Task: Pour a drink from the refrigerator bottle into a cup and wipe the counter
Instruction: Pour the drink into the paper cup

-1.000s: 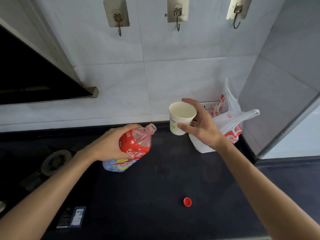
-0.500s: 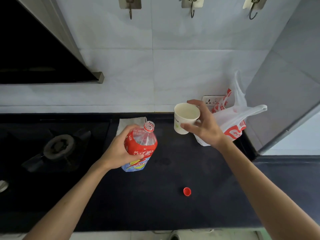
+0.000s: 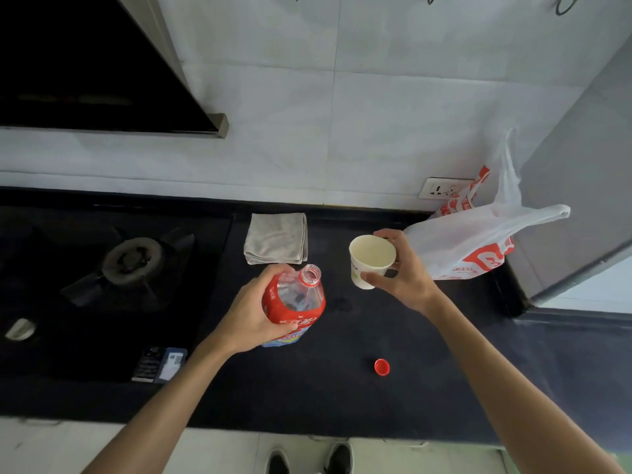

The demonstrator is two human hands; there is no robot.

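Red-labelled bottle (image 3: 295, 302) in left hand (image 3: 251, 313), cup (image 3: 371, 260) in right hand (image 3: 403, 271).

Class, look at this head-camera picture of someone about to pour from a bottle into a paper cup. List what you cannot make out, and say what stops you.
1. Lower part of the bottle: covered by the left hand.
2. Print on the cup: too small, partly behind the right hand.
3. Contents of the plastic bag: hidden by its opaque wall.
4. Wall hooks: cut off by the top edge.
5. Stickers on the stove: too small to read.
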